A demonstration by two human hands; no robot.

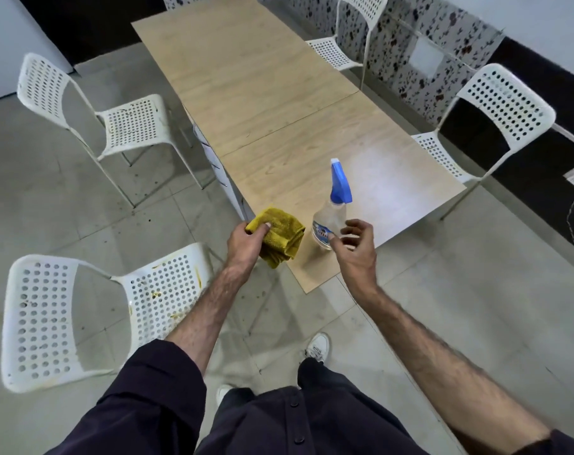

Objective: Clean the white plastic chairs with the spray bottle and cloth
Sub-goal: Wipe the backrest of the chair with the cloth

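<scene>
1. Your left hand (pixel 246 239) pinches the yellow cloth (pixel 280 236) at the wooden table's (pixel 252 80) near corner.
2. Your right hand (pixel 356 244), fingers loosely spread, nears the standing spray bottle (pixel 333 213).
3. White chairs (pixel 92 310) ring the tiled floor (pixel 459 290).

A mustard-yellow cloth (pixel 280 236) sits under the left fingers (pixel 266 226). Beside the right fingers (pixel 351 230) stands a clear bottle (pixel 329 224) with a blue sprayer. The counter (pixel 262 93) is pale woodgrain; the chairs (pixel 92 310) are white, perforated with round holes.
</scene>
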